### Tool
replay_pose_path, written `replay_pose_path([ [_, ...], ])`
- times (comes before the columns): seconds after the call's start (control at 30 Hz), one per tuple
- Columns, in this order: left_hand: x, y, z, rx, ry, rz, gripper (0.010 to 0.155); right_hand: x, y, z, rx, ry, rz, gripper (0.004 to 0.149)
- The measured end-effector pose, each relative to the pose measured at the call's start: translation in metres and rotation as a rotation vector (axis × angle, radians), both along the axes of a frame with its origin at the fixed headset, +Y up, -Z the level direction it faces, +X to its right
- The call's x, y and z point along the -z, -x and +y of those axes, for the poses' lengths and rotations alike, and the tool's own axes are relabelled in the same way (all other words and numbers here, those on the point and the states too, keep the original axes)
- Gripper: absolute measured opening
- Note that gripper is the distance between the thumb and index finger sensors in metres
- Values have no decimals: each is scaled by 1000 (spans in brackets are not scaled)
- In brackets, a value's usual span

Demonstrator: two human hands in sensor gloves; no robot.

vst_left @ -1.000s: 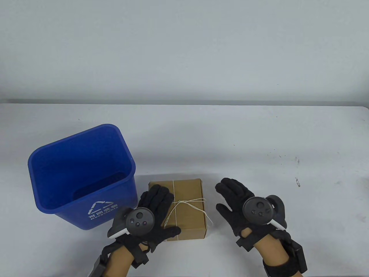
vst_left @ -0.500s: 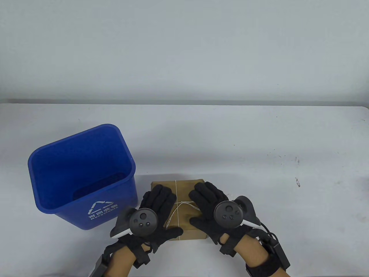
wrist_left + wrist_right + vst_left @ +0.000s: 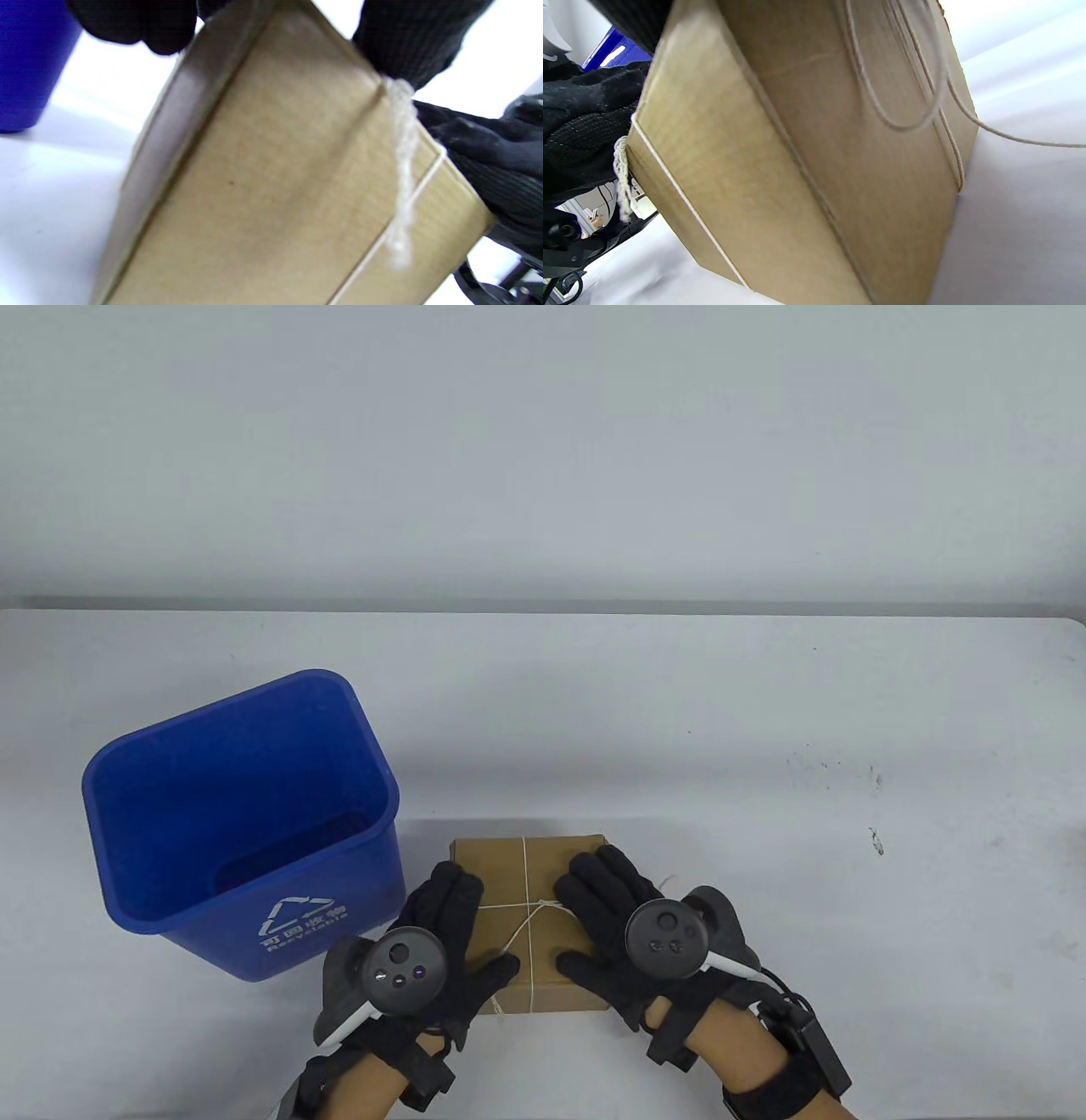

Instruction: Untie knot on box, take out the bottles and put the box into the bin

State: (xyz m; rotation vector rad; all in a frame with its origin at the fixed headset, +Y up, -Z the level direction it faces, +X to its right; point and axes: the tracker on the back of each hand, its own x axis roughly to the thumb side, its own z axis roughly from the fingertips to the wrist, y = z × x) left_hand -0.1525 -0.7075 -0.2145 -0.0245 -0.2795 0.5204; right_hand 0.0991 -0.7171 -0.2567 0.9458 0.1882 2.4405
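Table view: my left hand (image 3: 441, 937) and right hand (image 3: 607, 929) lie flat, fingers straight, on the box (image 3: 526, 869) between them; string (image 3: 528, 918) knotted on top; bin (image 3: 242, 823) beyond my left hand.
Left wrist view: box (image 3: 263, 178) under my fingers (image 3: 407, 38).
Right wrist view: string (image 3: 895, 123) loops loose.

White table (image 3: 764, 712) with dark specks at right; pale wall (image 3: 543, 449) behind

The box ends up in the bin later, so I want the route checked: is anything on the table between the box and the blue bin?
Nothing visible does. The box sits just right of the blue bin with bare table between them; only the left hand rests on the box's near-left side.
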Motion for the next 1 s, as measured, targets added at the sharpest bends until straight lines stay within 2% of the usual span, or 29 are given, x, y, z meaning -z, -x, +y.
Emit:
replay_pose_path([
  [0.17,0,6,-3,-12,106,93,90,0,-1,-1,12,9,4,77],
  [0.27,-1,10,-2,9,100,151,87,0,-1,-1,18,13,4,77],
  [0.5,2,20,-8,-28,227,162,84,0,-2,-1,23,16,3,77],
  [0.67,2,25,-6,-31,217,168,70,1,-2,-2,24,18,3,77],
  [1.0,5,29,-3,-89,188,151,52,1,-4,-2,21,21,7,77],
])
